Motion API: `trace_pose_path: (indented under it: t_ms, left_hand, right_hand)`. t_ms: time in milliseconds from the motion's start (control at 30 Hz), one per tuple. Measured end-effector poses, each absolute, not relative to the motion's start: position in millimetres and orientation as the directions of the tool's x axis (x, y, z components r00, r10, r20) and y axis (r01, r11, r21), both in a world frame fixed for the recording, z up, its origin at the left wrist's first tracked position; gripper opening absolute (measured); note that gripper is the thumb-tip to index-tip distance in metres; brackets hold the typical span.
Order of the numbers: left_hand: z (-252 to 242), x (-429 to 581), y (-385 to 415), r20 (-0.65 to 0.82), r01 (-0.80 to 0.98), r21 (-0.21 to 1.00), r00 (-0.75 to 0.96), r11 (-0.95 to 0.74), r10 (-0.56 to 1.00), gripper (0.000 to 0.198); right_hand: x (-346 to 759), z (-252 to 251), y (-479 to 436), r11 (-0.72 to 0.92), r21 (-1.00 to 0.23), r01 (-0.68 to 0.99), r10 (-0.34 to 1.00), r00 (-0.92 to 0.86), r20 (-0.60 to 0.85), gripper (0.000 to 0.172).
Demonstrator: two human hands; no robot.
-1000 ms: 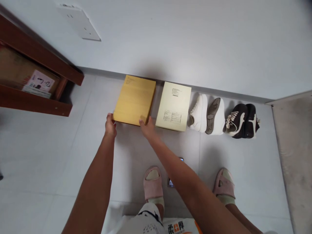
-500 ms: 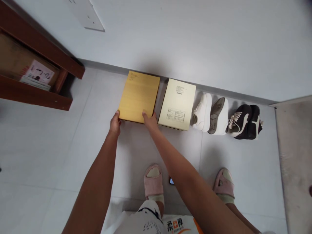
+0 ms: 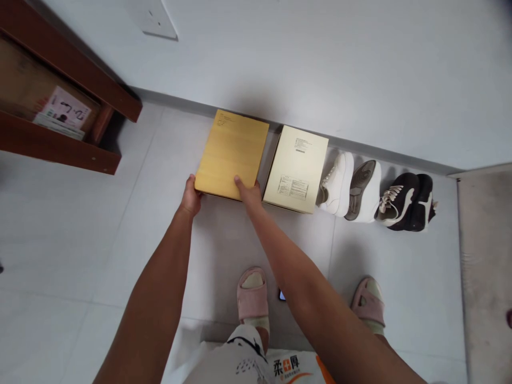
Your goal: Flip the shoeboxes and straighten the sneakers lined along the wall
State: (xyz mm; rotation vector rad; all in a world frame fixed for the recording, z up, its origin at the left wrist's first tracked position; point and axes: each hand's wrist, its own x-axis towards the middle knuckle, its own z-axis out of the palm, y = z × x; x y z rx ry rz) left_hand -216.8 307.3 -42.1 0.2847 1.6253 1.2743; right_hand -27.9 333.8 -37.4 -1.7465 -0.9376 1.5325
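A yellow-brown box (image 3: 233, 152) lies on the floor against the wall. My left hand (image 3: 191, 198) grips its near left corner. My right hand (image 3: 249, 194) holds its near right corner, thumb on the lid. Right beside it lies a cream box (image 3: 296, 167) with a printed label. The two boxes stand almost side by side with a narrow gap between them.
A pair of white shoes (image 3: 350, 183) and a pair of dark shoes (image 3: 407, 200) line the wall to the right. A dark wooden shelf (image 3: 60, 154) with a cardboard box stands at the left. My feet in pink slippers (image 3: 253, 297) are below. A grey mat (image 3: 486, 266) lies far right.
The yellow-brown box has slid farther toward the wall, with both hands following at its near corners. The view has shifted slightly.
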Motion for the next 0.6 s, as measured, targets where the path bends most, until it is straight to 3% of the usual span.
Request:
trace_pose_path:
  t_ms: [133,267,467,600]
  left_hand:
    - [-37.1,-224.5,307.0,-0.552,-0.472,0.820,-0.506,0.323,0.662,0.057]
    - [-27.7,-231.9,305.2,-0.517,-0.572,0.805,-0.545,0.159,0.660,0.034]
    - [-10.6,-231.7,296.4,-0.482,-0.613,0.787,-0.537,0.072,0.692,0.024]
    - [-3.0,-220.3,294.3,-0.408,-0.563,0.825,-0.553,0.035,0.727,0.025]
  right_hand:
    - [-28.8,-24.3,326.7,-0.562,-0.827,-0.021,0.825,0.051,-0.562,0.079]
    - [-26.1,-16.6,320.9,-0.523,-0.846,-0.100,0.852,-0.060,-0.520,0.082]
    - [-21.8,-9.4,313.4,-0.405,-0.910,0.095,0.913,-0.023,-0.408,0.104]
    - [-23.8,5.6,317.5,-0.336,-0.915,0.223,0.925,-0.108,-0.365,0.085]
